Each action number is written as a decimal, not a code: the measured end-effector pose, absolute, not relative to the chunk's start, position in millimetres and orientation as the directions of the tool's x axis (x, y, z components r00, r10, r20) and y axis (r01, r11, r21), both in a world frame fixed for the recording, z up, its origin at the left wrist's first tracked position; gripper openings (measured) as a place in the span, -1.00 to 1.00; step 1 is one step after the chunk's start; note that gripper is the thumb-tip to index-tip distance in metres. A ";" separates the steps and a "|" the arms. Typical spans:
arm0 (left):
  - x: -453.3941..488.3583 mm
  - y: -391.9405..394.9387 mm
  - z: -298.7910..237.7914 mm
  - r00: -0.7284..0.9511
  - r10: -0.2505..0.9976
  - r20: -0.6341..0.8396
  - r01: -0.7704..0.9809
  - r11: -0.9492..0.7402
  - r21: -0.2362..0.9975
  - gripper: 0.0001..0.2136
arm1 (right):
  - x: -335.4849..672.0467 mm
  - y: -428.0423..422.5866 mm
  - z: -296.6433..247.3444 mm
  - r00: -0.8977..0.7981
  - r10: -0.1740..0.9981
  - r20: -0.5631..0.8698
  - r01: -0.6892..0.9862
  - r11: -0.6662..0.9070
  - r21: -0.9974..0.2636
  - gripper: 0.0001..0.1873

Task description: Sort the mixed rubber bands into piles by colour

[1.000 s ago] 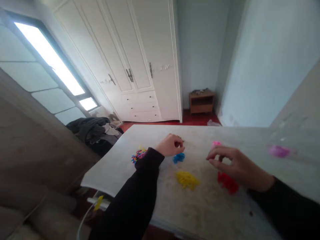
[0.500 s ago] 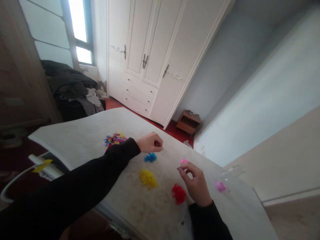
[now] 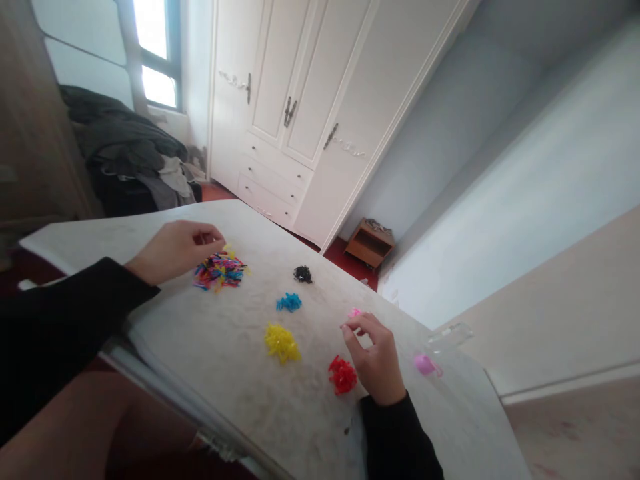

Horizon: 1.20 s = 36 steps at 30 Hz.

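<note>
My left hand (image 3: 180,250) hovers over the back edge of a mixed pile of small coloured pieces (image 3: 220,272), which look like little rubber bands. Its thumb and fingertips come together; whatever may be between them is hidden. My right hand (image 3: 376,353) is pinched, thumb against index finger, just in front of a small pink pile (image 3: 355,313). Anything in that pinch is too small to name. Single-colour piles lie between the hands: black (image 3: 303,274), blue (image 3: 289,302), yellow (image 3: 283,343) and red (image 3: 343,375), the red one close beside my right hand.
Right of my right hand lie a pink rounded object (image 3: 426,364) and a clear plastic box (image 3: 451,337). A tiny dark bit (image 3: 347,431) is near the white table's (image 3: 225,373) front. Beyond stand a white wardrobe (image 3: 280,153) and a small wooden cabinet (image 3: 369,243).
My left hand has moved left from beyond the blue pile to the mixed pile, uncovering the black pile. My right hand keeps its pinch by the pink pile. The view has shifted slightly.
</note>
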<state>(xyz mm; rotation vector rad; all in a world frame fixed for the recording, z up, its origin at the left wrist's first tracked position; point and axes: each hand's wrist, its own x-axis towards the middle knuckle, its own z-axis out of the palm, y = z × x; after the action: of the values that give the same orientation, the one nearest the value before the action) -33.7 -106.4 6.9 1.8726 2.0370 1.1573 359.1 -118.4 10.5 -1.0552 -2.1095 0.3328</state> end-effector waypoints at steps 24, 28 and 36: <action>-56.1 -116.4 -37.1 -0.326 0.891 0.315 0.839 0.119 0.531 -0.52 | 359.7 -117.5 5.7 -0.391 0.739 0.549 0.574 0.662 -0.482 -0.81; -52.4 -119.1 -35.1 -0.311 0.903 0.296 0.851 0.127 0.509 -0.52 | 360.7 -116.7 4.7 -0.388 0.732 0.561 0.576 0.667 -0.473 -0.81; -52.9 -123.9 -38.6 -0.155 0.910 0.385 0.888 -0.043 0.458 -0.65 | 363.2 -112.2 -1.5 -0.381 0.728 0.571 0.580 0.668 -0.465 -0.83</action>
<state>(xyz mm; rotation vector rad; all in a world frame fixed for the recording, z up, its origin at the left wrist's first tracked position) -52.9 -123.9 -38.6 2.0195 2.1488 0.9784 363.2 -112.2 -1.5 -1.0064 -2.0974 0.2391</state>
